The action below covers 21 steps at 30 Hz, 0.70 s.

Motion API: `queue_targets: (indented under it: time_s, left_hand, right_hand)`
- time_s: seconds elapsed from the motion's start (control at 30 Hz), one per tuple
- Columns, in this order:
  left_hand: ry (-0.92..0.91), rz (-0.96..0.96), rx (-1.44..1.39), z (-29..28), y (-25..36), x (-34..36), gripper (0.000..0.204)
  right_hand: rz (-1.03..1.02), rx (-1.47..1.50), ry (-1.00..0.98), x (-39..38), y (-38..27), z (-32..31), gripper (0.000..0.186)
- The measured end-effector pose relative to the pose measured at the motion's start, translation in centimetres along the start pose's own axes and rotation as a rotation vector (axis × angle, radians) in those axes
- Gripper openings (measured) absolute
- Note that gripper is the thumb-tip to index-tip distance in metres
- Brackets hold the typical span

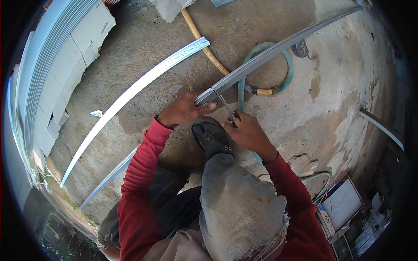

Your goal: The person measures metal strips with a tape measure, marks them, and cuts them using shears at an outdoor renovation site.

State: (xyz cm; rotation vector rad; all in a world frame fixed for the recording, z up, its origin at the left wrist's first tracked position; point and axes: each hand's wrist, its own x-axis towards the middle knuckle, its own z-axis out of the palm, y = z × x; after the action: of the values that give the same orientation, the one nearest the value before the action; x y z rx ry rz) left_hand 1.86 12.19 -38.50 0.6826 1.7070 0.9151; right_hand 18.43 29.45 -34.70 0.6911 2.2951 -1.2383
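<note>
A long grey metal channel [265,55] runs from between my hands up to the far right. My left hand [183,111] grips its near end, the thumb lying along the edge. A thin cut or seam crosses the channel just beyond those fingers. My right hand [249,132] is closed around the handles of what look like tin snips [224,102], whose narrow jaws meet the channel's near edge at that line. The palm hides most of the handles. Directly below the channel's end, between my hands, is my dark shoe [210,135].
Two loose metal strips, one whitish [126,95] and one narrower [109,177], lie at left. Beyond them are stacked metal profiles [54,39] and broken pale panels [72,56]. A green hose [290,74], yellow pipe [191,24] and dark round object [300,48] lie around the channel.
</note>
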Motion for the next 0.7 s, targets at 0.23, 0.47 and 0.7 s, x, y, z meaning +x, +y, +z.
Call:
queue_targets:
  time_s: [0.23, 0.47, 0.7]
  left_hand:
    - [0.17, 0.118, 0.112, 2.1, -1.4, -0.2, 0.047]
    - [0.316, 0.069, 0.282, 3.7, -1.5, -0.5, 0.041]
    - [0.403, 0.023, 0.411, 4.9, -1.0, -0.7, 0.04]
  right_hand:
    - [0.001, -0.102, -0.066, 0.1, -0.6, -0.9, 0.037]
    - [0.048, -0.309, -0.053, 0.4, -0.1, -1.1, 0.034]
    - [0.087, -0.396, 0.042, 0.3, 0.6, 0.3, 0.037]
